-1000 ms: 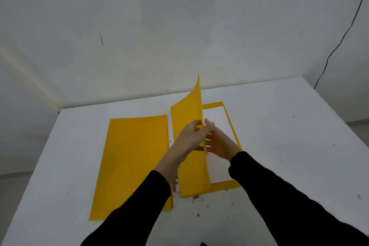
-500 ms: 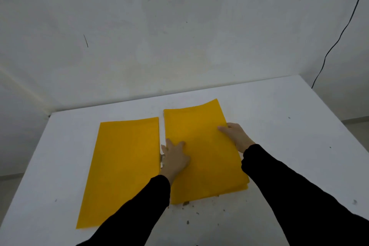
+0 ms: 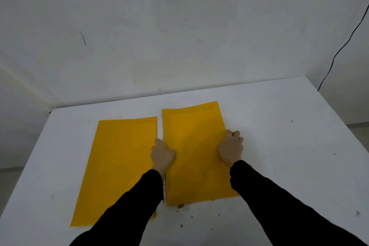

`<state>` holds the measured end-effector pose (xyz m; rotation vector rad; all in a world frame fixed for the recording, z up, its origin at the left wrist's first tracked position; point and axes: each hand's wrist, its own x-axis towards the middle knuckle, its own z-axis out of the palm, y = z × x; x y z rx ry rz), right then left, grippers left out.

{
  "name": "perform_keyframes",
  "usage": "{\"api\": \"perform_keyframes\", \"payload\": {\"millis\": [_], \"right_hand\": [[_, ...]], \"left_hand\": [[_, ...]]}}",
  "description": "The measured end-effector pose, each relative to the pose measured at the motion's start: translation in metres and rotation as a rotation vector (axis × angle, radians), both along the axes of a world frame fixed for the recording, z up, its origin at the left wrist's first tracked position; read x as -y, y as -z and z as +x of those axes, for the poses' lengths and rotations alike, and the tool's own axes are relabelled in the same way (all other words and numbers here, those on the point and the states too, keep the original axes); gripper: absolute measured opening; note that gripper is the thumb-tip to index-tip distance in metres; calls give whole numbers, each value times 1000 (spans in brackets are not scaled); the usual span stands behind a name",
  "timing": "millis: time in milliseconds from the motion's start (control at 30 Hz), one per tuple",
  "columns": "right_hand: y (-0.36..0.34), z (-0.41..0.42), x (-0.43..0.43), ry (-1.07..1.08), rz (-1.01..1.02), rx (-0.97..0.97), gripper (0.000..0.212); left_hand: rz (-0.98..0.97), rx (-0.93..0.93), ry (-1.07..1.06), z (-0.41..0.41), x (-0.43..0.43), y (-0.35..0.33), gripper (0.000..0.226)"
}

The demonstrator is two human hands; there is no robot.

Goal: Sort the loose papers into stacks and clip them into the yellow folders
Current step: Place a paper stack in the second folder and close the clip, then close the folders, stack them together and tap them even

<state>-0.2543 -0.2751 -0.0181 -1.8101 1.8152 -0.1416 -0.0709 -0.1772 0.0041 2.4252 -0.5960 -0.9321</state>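
Note:
Two closed yellow folders lie side by side on the white table (image 3: 279,136). The left folder (image 3: 117,166) lies flat and untouched. The right folder (image 3: 195,150) is closed, and no papers show. My left hand (image 3: 162,155) grips the right folder's left edge, fingers curled at the spine. My right hand (image 3: 231,149) grips its right edge, fingers curled over the side. Both black sleeves reach in from the bottom.
Small dark specks of debris (image 3: 181,206) lie on the table just in front of the right folder. A black cable (image 3: 339,50) hangs down the wall at the far right. The table's back edge meets the white wall.
The right folder's cover, standing upright a second ago over white paper, has come down shut. My hands went from pressing on the cover to gripping its left and right edges.

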Motion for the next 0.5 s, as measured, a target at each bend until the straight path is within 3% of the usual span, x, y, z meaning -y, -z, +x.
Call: {"api": "perform_keyframes", "payload": {"millis": [200,367,500], "right_hand": [[6,-3,-4,-34,-67,-31,41],[2,5,-3,19,-15,81,40],[-1,27,-6,120,113,392,55]], "left_hand": [[-208,-599,-276,8,-1,-7,64],[-324,-702,-280,15,-15,-14,63],[-348,-720,-195,50,-28,-31,50]]}}
